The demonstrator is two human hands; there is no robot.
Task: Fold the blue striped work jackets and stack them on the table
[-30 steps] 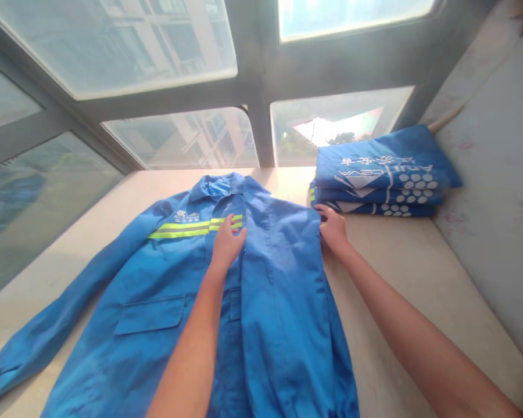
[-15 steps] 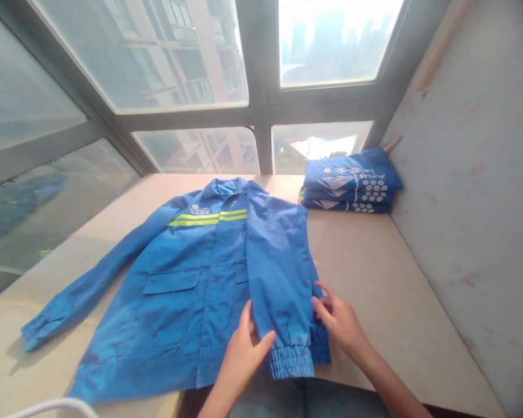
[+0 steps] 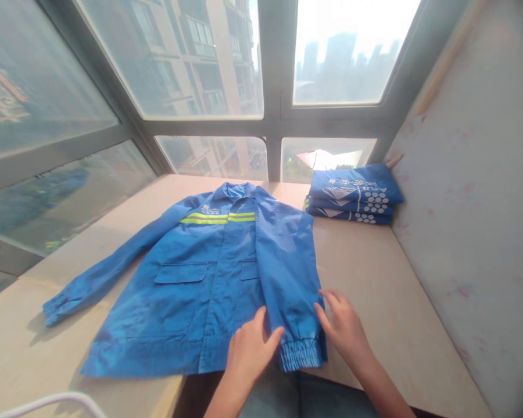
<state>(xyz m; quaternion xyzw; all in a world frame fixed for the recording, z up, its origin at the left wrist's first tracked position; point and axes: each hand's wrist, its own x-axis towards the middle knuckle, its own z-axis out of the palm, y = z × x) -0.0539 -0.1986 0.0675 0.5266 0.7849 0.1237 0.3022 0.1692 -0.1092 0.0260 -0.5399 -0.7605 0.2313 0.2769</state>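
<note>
A blue work jacket (image 3: 178, 313) lies spread face up, with a collar, chest pocket flaps and a yellow-green reflective stripe. One sleeve (image 3: 287, 273) is folded down over the jacket's right side, its elastic cuff (image 3: 300, 354) close to me. The other sleeve (image 3: 108, 270) stretches out to the left. My left hand (image 3: 250, 348) rests at the folded sleeve's inner edge above the cuff, thumb and fingers apart. At the sleeve's outer edge, my right hand (image 3: 342, 325) touches the cloth with its fingertips, thumb and forefinger apart.
Several folded blue garments with white print (image 3: 355, 194) are stacked at the back right, near the patterned wall (image 3: 470, 232). Windows rise behind the pale tabletop (image 3: 366, 261). A white curved tube or cable (image 3: 56, 397) crosses the lower left corner.
The folded sleeve's cuff has shifted right, covering more of the jacket's right hem. Both hands have moved with it, and the head view has shifted slightly.
</note>
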